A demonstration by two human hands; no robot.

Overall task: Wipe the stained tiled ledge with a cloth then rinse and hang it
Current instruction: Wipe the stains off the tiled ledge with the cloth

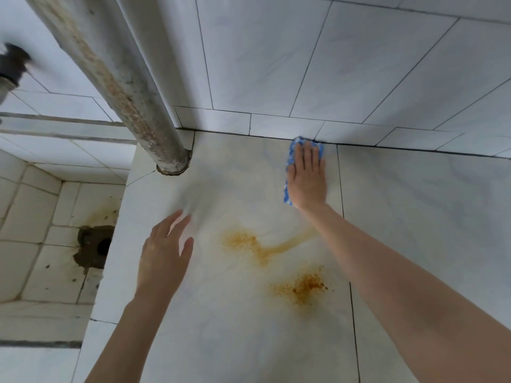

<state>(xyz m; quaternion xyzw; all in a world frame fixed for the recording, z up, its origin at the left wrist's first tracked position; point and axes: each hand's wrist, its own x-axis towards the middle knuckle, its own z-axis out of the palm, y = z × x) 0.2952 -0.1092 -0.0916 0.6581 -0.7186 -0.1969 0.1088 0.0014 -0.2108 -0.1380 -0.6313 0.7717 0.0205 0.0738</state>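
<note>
The pale tiled ledge (221,327) fills the middle of the view. Orange-brown stains mark it: one smear (257,246) near the centre and a speckled patch (302,287) below it. A blue and white cloth (289,158) lies flat at the back of the ledge, against the wall joint. My right hand (307,175) presses on the cloth with straight fingers, covering most of it. My left hand (164,252) hovers over the ledge's left part, fingers spread and relaxed, holding nothing.
A rusty grey pipe (119,84) runs down into the ledge's back left corner. White wall tiles (304,64) rise behind the ledge. Left of the ledge's edge, a lower tiled floor (41,217) holds a dark drain hole (95,246) with stains.
</note>
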